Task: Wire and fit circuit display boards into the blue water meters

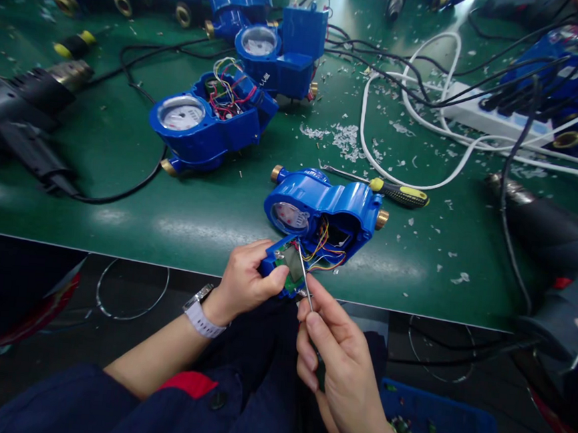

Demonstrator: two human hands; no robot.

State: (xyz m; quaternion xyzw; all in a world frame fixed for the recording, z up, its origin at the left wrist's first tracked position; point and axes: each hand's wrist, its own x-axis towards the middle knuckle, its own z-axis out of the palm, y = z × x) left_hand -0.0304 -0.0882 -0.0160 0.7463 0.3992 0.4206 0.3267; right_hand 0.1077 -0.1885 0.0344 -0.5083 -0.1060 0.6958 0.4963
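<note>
My left hand point(248, 280) is closed on a green circuit board point(294, 263) in a blue cover, thumb on its front, at the table's front edge. Thin coloured wires point(323, 239) run from the board into the open compartment of a blue water meter point(325, 196) with brass ends. In my right hand point(333, 347) is a screwdriver point(305, 271), held by its thin metal shaft and dark handle. Its tip meets the board's upper edge near the wires; the exact contact point is too small to make out.
Another opened water meter point(211, 123) and more blue meters point(281, 56) stand behind. A yellow-black screwdriver point(401, 192) lies beyond the nearest meter. Heat guns lie left point(32, 103) and right point(548, 223). A white power strip point(497, 113) with cables sits back right. A blue bin point(473, 424) is below.
</note>
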